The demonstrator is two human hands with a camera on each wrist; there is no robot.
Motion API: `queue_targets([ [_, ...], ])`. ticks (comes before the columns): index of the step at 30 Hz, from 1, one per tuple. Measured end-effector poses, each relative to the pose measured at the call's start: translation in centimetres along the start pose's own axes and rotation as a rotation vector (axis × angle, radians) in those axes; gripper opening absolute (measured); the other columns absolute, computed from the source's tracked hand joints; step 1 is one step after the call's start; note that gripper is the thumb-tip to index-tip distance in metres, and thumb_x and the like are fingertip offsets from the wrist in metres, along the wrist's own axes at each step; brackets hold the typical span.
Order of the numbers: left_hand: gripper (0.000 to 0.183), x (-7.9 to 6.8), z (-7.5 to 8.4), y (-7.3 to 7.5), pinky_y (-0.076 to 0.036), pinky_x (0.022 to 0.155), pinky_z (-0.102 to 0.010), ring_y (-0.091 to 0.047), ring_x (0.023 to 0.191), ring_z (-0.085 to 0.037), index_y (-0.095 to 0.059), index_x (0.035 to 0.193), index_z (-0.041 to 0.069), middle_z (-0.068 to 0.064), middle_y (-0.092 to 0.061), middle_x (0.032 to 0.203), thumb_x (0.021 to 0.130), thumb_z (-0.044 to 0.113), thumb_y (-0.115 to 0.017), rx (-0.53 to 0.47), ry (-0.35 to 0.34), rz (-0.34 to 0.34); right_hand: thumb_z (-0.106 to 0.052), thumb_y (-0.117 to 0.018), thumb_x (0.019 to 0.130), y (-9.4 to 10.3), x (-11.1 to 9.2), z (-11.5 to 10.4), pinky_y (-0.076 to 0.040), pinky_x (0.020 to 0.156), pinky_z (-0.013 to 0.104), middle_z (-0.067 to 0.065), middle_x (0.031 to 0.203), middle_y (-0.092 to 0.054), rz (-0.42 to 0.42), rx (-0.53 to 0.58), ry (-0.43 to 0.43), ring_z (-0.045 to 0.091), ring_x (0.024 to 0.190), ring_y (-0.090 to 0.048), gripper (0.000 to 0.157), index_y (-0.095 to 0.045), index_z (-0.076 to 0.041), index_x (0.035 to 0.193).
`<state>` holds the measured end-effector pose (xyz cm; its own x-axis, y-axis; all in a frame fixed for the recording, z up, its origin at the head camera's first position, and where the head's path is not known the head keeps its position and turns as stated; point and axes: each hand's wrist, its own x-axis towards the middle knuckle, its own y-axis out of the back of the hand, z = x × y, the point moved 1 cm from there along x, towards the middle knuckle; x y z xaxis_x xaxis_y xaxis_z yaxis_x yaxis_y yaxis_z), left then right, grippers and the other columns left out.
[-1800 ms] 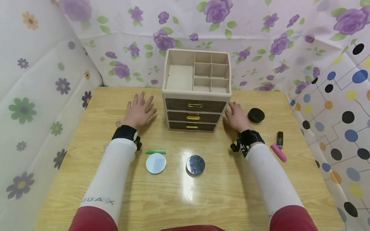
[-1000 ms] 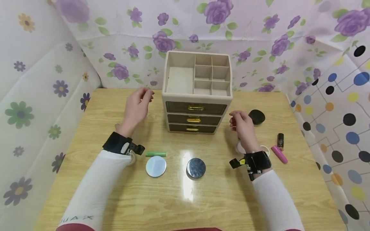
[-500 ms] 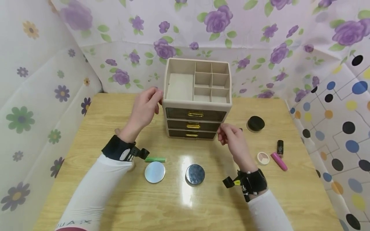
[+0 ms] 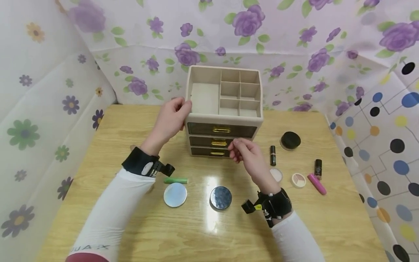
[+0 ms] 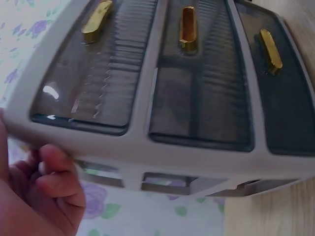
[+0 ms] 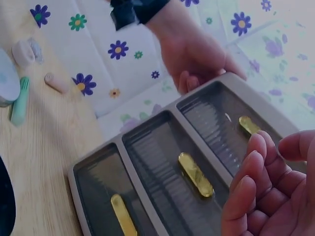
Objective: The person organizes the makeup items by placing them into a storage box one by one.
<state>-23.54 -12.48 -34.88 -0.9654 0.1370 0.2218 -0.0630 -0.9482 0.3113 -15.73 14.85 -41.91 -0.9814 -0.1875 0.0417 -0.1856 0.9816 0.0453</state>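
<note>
A cream drawer organizer (image 4: 226, 117) stands at the back of the table, with a divided top and three dark drawers, all pushed in. My left hand (image 4: 170, 122) grips its top left edge, thumb over the rim and curled fingers against the outer side. My right hand (image 4: 249, 156) is in front of the drawers, fingers loosely bent and holding nothing. In the right wrist view its fingertips (image 6: 256, 142) overlap the top drawer's gold handle (image 6: 248, 125). Gold handles also mark the middle drawer (image 6: 195, 174) and the bottom drawer (image 6: 123, 216).
On the wooden table (image 4: 196, 233), a green tube (image 4: 175, 180), pale round disc (image 4: 175, 195) and dark round compact (image 4: 220, 198) lie in front. To the right are a black-lidded jar (image 4: 290, 141), black lipstick (image 4: 273, 155), three-colour palette (image 4: 298, 180), pink tube (image 4: 316, 184) and small black bottle (image 4: 318, 169).
From lying spread beside the organizer, both hands have lifted. My left hand has moved right onto its top left edge; my right hand has come left in front of the drawers, uncovering the lipstick.
</note>
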Motion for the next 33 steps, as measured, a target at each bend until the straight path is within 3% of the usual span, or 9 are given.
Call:
queue_targets([
  [4, 0.042, 0.1, -0.4, -0.3, -0.040, 0.046, -0.030, -0.048, 0.046, -0.019, -0.050, 0.074, 0.008, -0.004, -0.045, 0.060, 0.110, 0.029, -0.055, -0.012, -0.046, 0.073, -0.024, -0.049, 0.114, -0.7, 0.1, -0.7, -0.051, 0.066, 0.031, 0.009, 0.083, -0.065, -0.032, 0.003, 0.004, 0.019, 0.072, -0.058, 0.040, -0.067, 0.011, 0.106],
  [9, 0.042, 0.2, -0.2, -0.6, -0.035, 0.052, -0.032, -0.046, 0.051, -0.023, -0.046, 0.068, 0.009, -0.004, -0.043, 0.058, 0.108, 0.022, -0.055, 0.045, -0.111, 0.143, -0.025, -0.049, 0.115, -1.1, 0.6, -1.2, -0.050, 0.066, 0.031, 0.011, 0.083, -0.064, -0.048, 0.012, 0.022, 0.019, 0.071, -0.057, 0.038, -0.067, 0.007, 0.104],
  [15, 0.041, 0.4, 0.3, -1.2, -0.031, 0.053, -0.032, -0.042, 0.052, -0.023, -0.043, 0.067, 0.011, -0.003, -0.040, 0.058, 0.107, 0.020, -0.053, 0.125, -0.127, 0.154, -0.022, -0.049, 0.114, -1.4, 1.2, -1.6, -0.051, 0.065, 0.026, 0.011, 0.083, -0.063, -0.046, 0.036, 0.009, 0.018, 0.072, -0.058, 0.035, -0.067, 0.008, 0.114],
  [18, 0.040, 0.6, 0.3, -1.4, -0.031, 0.055, -0.033, -0.041, 0.053, -0.023, -0.042, 0.068, 0.012, -0.002, -0.038, 0.059, 0.106, 0.020, -0.052, 0.145, -0.124, 0.157, -0.022, -0.048, 0.114, -1.6, 1.4, -1.8, -0.051, 0.065, 0.025, 0.011, 0.084, -0.063, -0.042, 0.040, -0.007, 0.018, 0.073, -0.058, 0.033, -0.070, 0.003, 0.118],
  [33, 0.037, 1.8, 0.5, -2.4, -0.031, 0.059, -0.034, -0.039, 0.058, -0.024, -0.045, 0.076, 0.010, -0.006, -0.041, 0.066, 0.107, 0.029, -0.047, 0.123, -0.046, 0.098, -0.036, -0.044, 0.117, -1.3, 2.4, -2.0, -0.048, 0.064, 0.027, 0.007, 0.085, -0.061, -0.014, 0.068, -0.074, 0.017, 0.072, -0.055, 0.041, -0.068, -0.007, 0.133],
])
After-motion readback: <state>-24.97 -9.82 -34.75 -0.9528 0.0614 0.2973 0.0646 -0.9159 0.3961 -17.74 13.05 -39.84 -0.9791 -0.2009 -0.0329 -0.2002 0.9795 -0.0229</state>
